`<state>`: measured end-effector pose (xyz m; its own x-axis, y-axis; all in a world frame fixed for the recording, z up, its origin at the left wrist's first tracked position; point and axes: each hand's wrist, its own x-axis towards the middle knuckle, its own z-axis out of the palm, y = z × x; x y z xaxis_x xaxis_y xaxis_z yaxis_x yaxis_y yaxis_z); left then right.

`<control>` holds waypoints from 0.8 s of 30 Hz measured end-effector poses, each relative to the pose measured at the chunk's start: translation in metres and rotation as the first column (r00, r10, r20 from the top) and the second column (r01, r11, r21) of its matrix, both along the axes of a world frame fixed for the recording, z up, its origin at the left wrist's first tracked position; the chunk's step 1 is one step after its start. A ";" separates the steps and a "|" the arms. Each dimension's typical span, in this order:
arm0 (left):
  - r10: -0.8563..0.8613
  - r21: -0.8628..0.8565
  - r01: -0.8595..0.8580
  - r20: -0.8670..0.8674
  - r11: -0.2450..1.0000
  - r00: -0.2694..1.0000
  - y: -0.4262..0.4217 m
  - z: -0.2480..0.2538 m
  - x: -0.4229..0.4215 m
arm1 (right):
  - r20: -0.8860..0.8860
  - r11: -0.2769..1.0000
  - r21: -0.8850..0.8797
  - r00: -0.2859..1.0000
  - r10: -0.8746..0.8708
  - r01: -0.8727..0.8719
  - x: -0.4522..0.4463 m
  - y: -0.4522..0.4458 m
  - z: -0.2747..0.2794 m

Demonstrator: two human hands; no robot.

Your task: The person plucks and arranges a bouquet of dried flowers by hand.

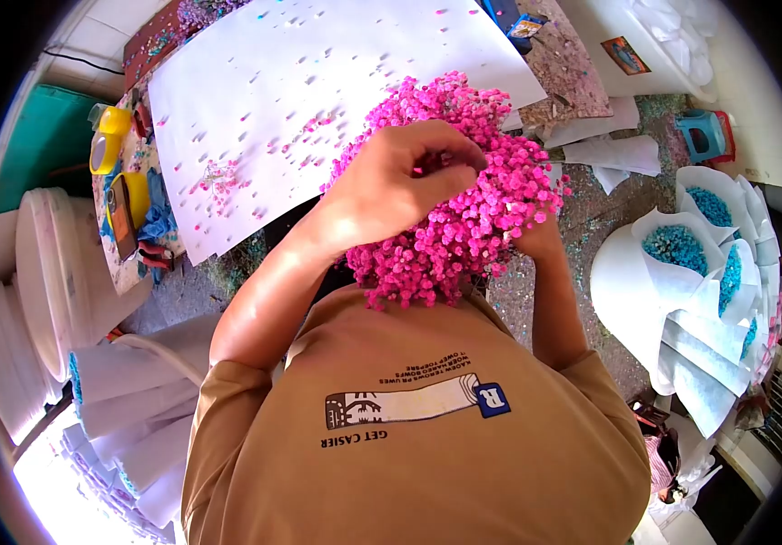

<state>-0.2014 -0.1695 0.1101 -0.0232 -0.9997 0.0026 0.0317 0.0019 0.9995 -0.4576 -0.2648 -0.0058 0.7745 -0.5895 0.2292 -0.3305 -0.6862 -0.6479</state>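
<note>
A large bunch of bright pink small-headed flowers (464, 222) is in front of my chest. Over its top lies my left hand (409, 177), fingers curled and thumb tip close to the index fingertip; anything pinched there is too small to tell. My right hand (539, 238) grips the bunch from its right side, its fingers mostly hidden behind the blossoms.
A white sheet (255, 109) with scattered petals covers the table ahead. Yellow tape rolls (109, 141) and a phone (122, 216) lie at its left. Wrapped blue bouquets (674, 250) stand at the right, near a blue stool (702, 136). Wrapped bundles (137, 381) are at lower left.
</note>
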 end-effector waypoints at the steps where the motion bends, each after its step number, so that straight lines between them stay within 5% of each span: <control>1: -0.014 -0.076 0.025 0.144 0.997 0.989 -0.002 0.001 -0.003 | 0.000 1.000 -0.004 1.000 -0.001 0.001 0.001 0.001 0.001; 3: -0.008 -0.196 0.096 0.409 0.976 0.912 -0.006 0.000 -0.006 | -0.067 0.988 0.137 0.996 -0.066 0.075 0.002 0.003 0.002; 7: 0.032 -0.203 0.064 0.435 0.977 0.900 -0.007 -0.002 -0.011 | -0.066 0.996 -0.055 0.995 -0.070 0.067 0.005 0.001 0.000; 10: 0.094 0.062 -0.089 -0.076 0.994 0.993 -0.001 0.002 -0.008 | 0.016 0.989 0.103 0.994 -0.112 0.110 0.003 0.005 -0.004; 12: 0.003 0.073 0.037 -0.481 0.997 0.877 -0.001 0.003 -0.002 | 0.012 0.999 -0.011 0.999 -0.052 0.052 0.004 0.001 -0.005; 13: 0.000 0.073 0.040 -0.479 0.997 0.878 0.000 0.007 0.000 | 0.011 0.999 -0.006 0.999 -0.049 0.049 0.006 0.002 -0.001; 16: -0.066 0.204 0.151 -0.370 0.967 0.927 0.003 0.017 -0.001 | -0.021 0.997 0.056 0.998 -0.055 0.057 0.010 0.003 0.010; 18: -0.047 -0.018 0.048 0.059 0.999 0.997 0.000 0.014 -0.012 | 0.099 0.995 0.100 0.995 -0.033 0.023 0.016 0.004 0.016; 20: -0.056 -0.013 0.057 0.098 0.998 0.994 -0.001 0.022 -0.017 | 0.111 0.996 0.083 0.994 -0.025 0.016 0.017 0.003 0.013; 22: 0.004 -0.221 0.107 0.448 0.969 0.894 -0.005 0.017 -0.019 | 0.123 0.998 0.064 0.992 -0.016 0.008 0.017 0.002 0.014; 24: -0.007 -0.180 0.101 0.460 0.978 0.888 -0.006 0.015 -0.020 | 0.106 0.995 0.100 0.994 -0.010 0.000 0.019 0.002 0.019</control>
